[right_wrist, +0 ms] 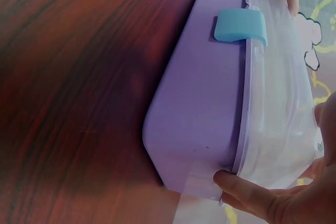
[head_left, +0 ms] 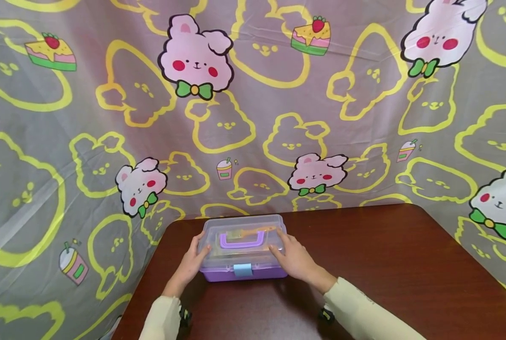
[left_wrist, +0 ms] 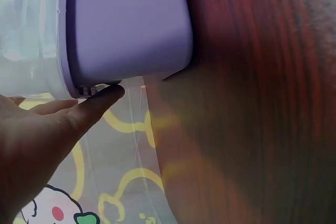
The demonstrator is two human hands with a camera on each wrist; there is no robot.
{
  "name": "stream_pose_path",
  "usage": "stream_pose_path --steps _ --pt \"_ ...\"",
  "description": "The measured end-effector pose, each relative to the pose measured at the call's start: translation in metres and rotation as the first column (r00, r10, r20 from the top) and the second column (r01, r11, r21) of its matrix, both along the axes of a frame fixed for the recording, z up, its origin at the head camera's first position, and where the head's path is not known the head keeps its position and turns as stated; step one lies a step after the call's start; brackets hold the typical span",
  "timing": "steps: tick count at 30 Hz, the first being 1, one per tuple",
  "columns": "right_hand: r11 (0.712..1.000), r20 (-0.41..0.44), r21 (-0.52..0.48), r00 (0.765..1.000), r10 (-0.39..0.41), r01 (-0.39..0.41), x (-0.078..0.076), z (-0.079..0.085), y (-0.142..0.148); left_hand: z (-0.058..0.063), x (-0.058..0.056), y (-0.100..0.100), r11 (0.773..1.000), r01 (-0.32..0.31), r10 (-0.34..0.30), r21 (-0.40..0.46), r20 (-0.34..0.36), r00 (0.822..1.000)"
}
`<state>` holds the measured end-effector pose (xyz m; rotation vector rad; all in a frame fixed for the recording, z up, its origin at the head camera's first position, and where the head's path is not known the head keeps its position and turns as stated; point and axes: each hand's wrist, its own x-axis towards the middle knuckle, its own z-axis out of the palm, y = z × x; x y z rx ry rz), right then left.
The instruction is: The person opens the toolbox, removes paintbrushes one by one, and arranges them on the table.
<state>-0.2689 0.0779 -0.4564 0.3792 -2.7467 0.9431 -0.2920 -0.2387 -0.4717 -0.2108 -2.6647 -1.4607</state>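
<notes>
A plastic storage box (head_left: 219, 275) with a purple base and a clear lid (head_left: 223, 259) sits at the back of the table in the head view. A light blue latch (head_left: 242, 269) is fastened over its front edge, and a purple handle (head_left: 259, 239) lies on the lid. Through the clear plastic shows a brush (head_left: 253, 232) with a wooden handle. My left hand (head_left: 192, 259) holds the box's left end, thumb over the lid. At the opposite end, my right hand (head_left: 297, 259) grips the corner, its thumb also on the lid; the right wrist view shows fingertips (right_wrist: 226, 178) at the rim.
The dark reddish-brown table (head_left: 363, 264) extends to the right and in front of the box. Behind it and along both sides hangs a grey curtain (head_left: 253, 104) printed with bunnies and yellow outlines.
</notes>
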Motion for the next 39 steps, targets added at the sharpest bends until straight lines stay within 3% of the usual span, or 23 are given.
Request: stream_pose_path --steps 17,32,39 --pt "0.999 -0.02 0.027 0.999 0.026 -0.025 0.021 -0.004 0.001 -0.003 0.026 -0.001 1.0 -0.008 0.008 -0.021 0.001 1.0" --pt "0.999 -0.021 0.031 1.0 0.02 -0.019 0.024 0.001 0.003 0.0 0.029 0.0 0.999 -0.016 0.014 -0.05 -0.024 1.0" --pt "0.999 -0.008 0.031 1.0 0.02 -0.02 0.029 0.002 0.005 0.002 0.032 0.0 0.998 0.012 -0.014 -0.068 -0.033 0.999"
